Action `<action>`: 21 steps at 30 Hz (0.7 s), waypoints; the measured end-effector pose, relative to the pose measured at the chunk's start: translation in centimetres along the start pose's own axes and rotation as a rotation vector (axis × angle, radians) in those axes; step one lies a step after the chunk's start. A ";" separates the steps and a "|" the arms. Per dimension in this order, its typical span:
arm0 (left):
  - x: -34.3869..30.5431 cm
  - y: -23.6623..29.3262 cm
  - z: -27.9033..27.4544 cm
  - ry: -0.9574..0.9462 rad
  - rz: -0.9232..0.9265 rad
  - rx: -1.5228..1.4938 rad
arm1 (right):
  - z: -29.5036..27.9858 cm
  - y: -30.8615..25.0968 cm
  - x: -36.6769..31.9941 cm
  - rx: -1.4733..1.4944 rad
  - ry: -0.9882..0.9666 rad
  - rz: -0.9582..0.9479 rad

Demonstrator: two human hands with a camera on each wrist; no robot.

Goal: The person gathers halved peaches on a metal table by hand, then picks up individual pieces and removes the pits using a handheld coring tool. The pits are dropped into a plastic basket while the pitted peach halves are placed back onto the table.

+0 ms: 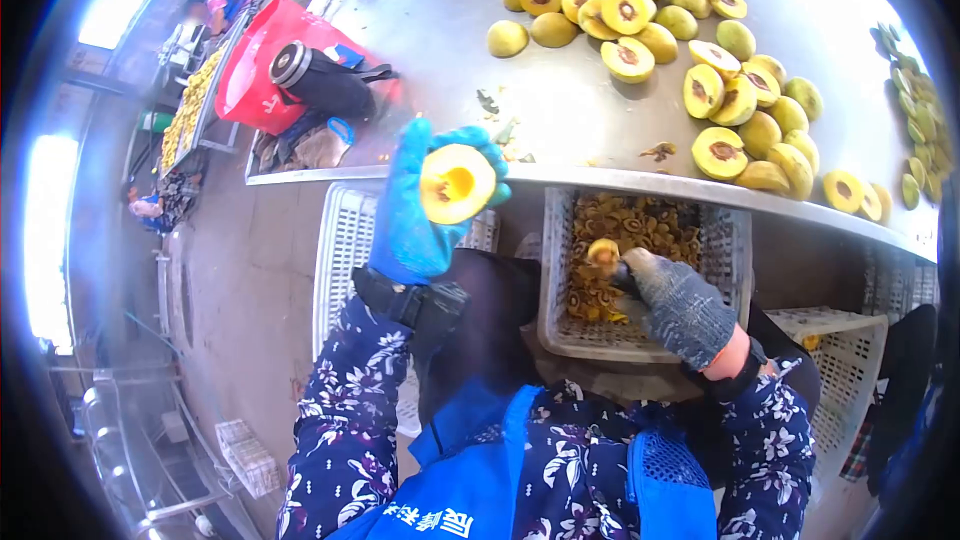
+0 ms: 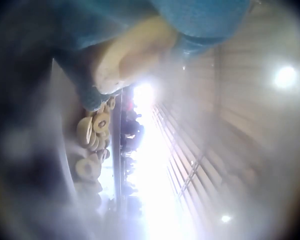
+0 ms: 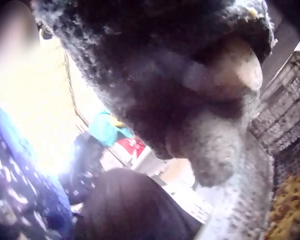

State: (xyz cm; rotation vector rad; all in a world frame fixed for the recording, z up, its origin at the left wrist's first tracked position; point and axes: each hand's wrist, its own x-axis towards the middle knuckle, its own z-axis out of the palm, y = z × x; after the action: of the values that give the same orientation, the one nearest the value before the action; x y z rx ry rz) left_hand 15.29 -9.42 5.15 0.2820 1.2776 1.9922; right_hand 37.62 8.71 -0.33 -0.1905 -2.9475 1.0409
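The left hand, in a blue glove, is raised before the near edge of the metal tabletop, its fingers curled round a yellow fruit half whose hollowed cut face turns toward the camera. Lower and to the right, the grey-gloved right hand has its fingers wrapped round a small dark tool with a yellow-brown lump at its tip, over a white crate of brownish scraps under the tabletop edge. Many halved fruits lie on the far right of the tabletop, a red bag by its left end.
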 end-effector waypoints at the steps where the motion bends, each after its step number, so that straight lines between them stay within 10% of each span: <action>1: 0.0 -1.0 1.1 0.015 -0.024 0.048 | -0.6 -1.0 0.4 0.144 -0.009 0.022; 21: 0.3 -7.5 10.7 -0.243 0.028 0.346 | 0.1 0.6 0.1 0.389 0.264 -0.068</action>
State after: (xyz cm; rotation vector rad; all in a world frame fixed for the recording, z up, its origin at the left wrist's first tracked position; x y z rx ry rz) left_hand 24.34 -0.13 3.76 0.6892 1.4571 1.6900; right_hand 37.53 9.10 -0.75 -0.2001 -2.4471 1.4253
